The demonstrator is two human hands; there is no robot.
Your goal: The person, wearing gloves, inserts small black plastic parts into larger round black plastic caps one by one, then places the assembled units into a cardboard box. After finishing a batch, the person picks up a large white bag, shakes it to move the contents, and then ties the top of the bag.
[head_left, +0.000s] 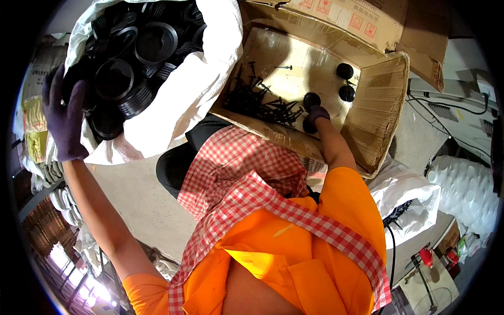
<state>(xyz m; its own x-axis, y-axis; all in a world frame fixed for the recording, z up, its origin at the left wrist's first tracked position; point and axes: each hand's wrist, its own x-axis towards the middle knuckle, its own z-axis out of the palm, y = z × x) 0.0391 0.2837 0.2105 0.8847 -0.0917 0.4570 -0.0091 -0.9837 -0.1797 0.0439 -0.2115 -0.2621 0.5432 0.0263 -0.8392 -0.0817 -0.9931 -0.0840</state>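
Bare grey concrete floor; inside an open brown cardboard box, the purple-gloved right hand is at small round black caps, its grip unclear from here. The purple-gloved left hand, fingers spread, is by a white sack.

The top edge cuts off the white sack and a cardboard flap.

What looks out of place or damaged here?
One thin black piece lies alone, apart from the jumbled heap of similar pieces in the cardboard box. The box's right-hand flap also looks worn and ragged at its corner.
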